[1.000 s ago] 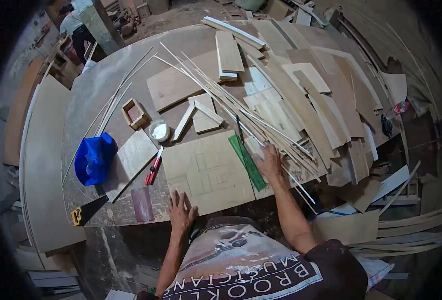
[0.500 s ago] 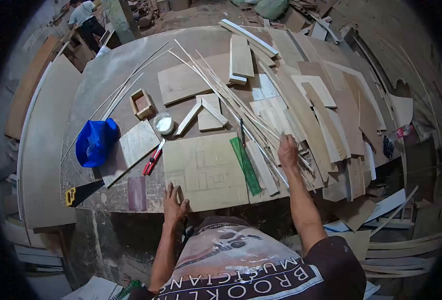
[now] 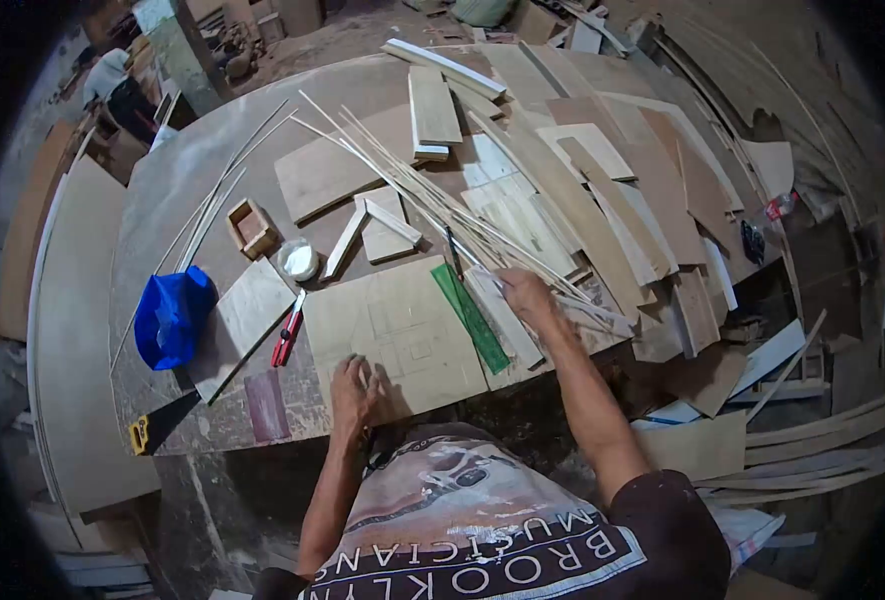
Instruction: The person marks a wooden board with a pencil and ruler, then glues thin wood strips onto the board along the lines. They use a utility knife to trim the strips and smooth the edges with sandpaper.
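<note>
A thin wooden panel (image 3: 392, 335) with pencil-drawn rectangles lies at the table's front edge. My left hand (image 3: 355, 398) rests on its lower left part, fingers spread and slightly bent. My right hand (image 3: 530, 300) is over the thin wooden strips (image 3: 432, 205) to the panel's right, with its fingers pinched together. What they hold, if anything, is too small to make out. Between the panel and my right hand lie a green ruler (image 3: 469, 318) and a short pale board (image 3: 505, 320). A dark, slim, pencil-like tool (image 3: 453, 250) lies just beyond the ruler.
Left of the panel are a red utility knife (image 3: 287, 328), a tub of white paste (image 3: 297, 260), a small wooden box (image 3: 252, 228), a blue bag (image 3: 173, 318) and a handsaw (image 3: 165, 422). Wood offcuts (image 3: 612, 200) cover the right side. Another person (image 3: 120, 92) is far left.
My right hand has moved left across the strips, closer to the ruler. My left hand has slid farther onto the panel. The whole view has shifted slightly.
</note>
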